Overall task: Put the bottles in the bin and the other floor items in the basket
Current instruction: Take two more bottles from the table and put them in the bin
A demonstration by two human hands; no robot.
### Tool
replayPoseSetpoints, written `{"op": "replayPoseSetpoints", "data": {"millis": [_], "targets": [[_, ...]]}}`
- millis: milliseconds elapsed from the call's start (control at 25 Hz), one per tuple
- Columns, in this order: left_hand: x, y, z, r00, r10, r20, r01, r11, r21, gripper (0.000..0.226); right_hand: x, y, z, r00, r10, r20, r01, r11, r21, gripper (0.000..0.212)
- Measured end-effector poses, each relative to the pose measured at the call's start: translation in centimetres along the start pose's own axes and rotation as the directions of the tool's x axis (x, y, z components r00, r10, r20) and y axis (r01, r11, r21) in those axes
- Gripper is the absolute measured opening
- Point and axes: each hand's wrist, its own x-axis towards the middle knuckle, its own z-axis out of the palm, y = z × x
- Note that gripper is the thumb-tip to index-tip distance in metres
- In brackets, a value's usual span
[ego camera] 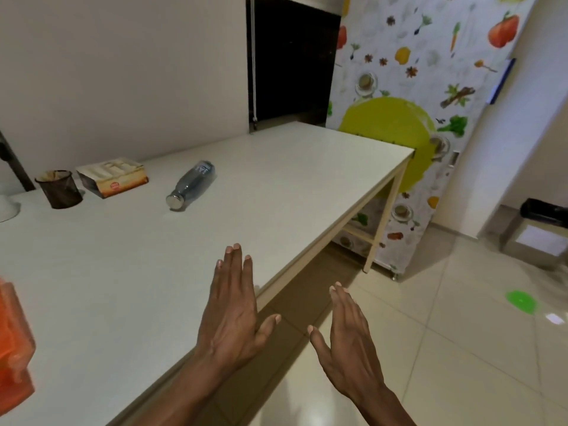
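1. Orange translucent plastic container (12, 342) sits at the near left edge of the white table (276, 179). It is blurred and may be the basket; cannot confirm.
2. Blue-grey clear plastic bottle with silver cap (192, 186) lies on its side, far left on the table, not on the floor. Judged light, smooth and prone to rolling; take it round the mid-body.
3. Left hand (230, 305) is over the table's near edge, right hand (347, 336) over the floor tiles. Fingers straight, released, holding nothing.
4. Flat bright-green disc (521, 301) on the floor, right. Judged thin and light; pinch at the rim.
5. Grey box-like bin with black liner (544, 210), far right; probably the bottles' destination.
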Motion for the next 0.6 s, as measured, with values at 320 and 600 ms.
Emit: {"op": "replayPoseSetpoints", "data": {"millis": [320,600], "targets": [[7.8,-6.2,0.0,0.932,-0.362,-0.015,0.362,0.932,-0.036,0.116,17.1,-6.1,1.6,0.932,-0.348,0.101,0.34,0.936,0.092,0.08],[6.4,-11.8,-1.2,0.789,-0.609,-0.082,0.615,0.783,0.09,0.115,28.8,-13.3,5.8,0.769,-0.616,0.169,0.583,0.785,0.21,0.081]]}}
